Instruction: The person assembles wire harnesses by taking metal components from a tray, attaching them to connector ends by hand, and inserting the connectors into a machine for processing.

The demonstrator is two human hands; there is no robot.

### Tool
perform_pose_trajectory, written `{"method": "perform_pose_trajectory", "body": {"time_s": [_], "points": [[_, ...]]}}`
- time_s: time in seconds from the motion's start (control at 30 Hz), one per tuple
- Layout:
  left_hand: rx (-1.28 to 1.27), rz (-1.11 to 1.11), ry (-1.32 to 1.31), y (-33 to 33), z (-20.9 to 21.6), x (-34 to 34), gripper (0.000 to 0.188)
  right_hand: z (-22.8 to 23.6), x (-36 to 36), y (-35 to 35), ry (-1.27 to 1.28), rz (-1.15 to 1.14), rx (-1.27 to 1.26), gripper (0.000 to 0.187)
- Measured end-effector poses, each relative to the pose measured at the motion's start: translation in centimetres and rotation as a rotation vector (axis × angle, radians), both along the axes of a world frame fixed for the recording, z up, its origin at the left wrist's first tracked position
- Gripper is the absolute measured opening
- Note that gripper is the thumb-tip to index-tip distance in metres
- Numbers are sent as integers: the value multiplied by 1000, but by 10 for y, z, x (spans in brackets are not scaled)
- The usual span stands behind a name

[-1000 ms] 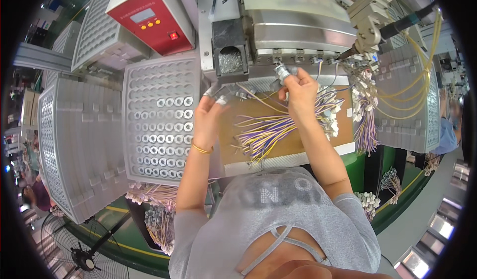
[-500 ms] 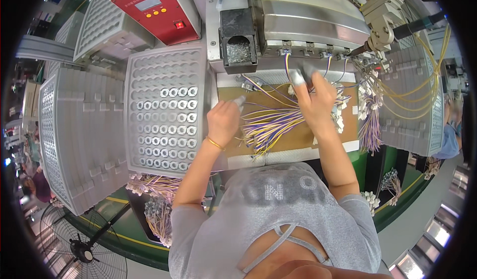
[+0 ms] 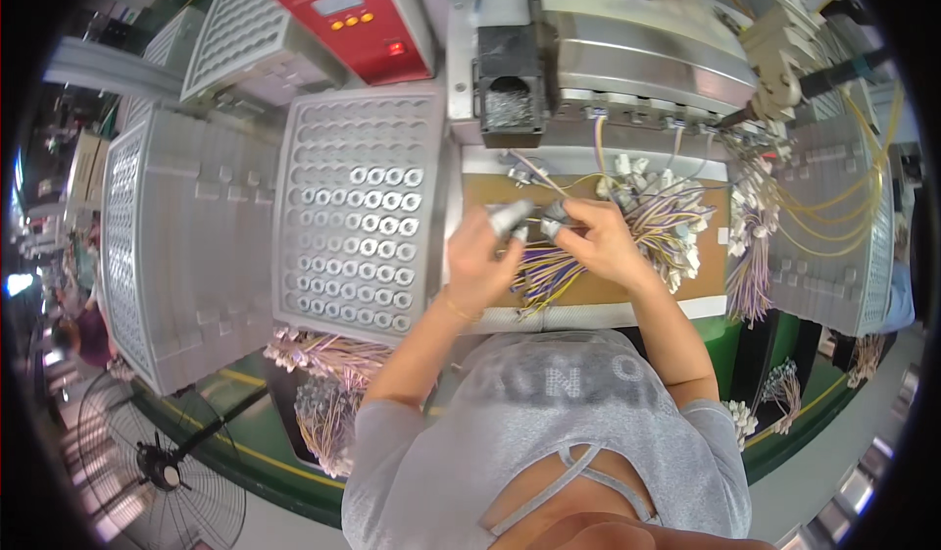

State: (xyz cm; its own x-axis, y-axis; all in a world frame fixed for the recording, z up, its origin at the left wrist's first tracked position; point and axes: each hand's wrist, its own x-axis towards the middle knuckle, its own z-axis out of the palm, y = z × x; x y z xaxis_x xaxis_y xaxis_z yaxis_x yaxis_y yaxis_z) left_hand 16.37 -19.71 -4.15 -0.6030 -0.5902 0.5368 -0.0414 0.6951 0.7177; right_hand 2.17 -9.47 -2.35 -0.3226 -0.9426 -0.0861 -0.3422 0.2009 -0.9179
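The right hand has come away from the front edge of the metal-cased machine and is now low over the brown mat, its covered fingertips almost meeting those of the left hand, which has moved in from the mat's left edge. A coloured lead now hangs from the machine's leftmost occupied slot, where the right hand was a second ago, so that placement looks done and the work appears to have passed to the loose wires. Both hands have thumb and fingers drawn close, as if pinching wire ends, but blur and the grey finger covers hide the grip; whether either truly holds something, I cannot tell. The purple, yellow and white wires lie across the mat, their loose ends below the hands toward the lower edge, their white connectors heaped toward the right edge. Another small lead lies near the mat's upper left corner. Beside the mat's left edge, the clear tray shows no evident change in its rows of silver rings.
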Motion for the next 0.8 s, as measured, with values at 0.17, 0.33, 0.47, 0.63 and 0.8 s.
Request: {"method": "perform_pose_trajectory", "body": {"time_s": [0.17,0.33,0.47,0.63,0.8], "points": [[-163,506,-263,-107,-70,64,30,14,-14,7,128,-90,-99,13],[-586,942,-847,-155,-98,106,43,19,-5,16,-47,-130,-133,14],[-62,710,-603,-145,-73,96,36,16,-4,15,-66,-122,-152,13],[934,-2,180,-63,-10,39,35,9,-7,13,-48,-92,-195,12],[1144,-255,118,0,-4,2,36,9,-6,11,27,-152,-160,7]]}}
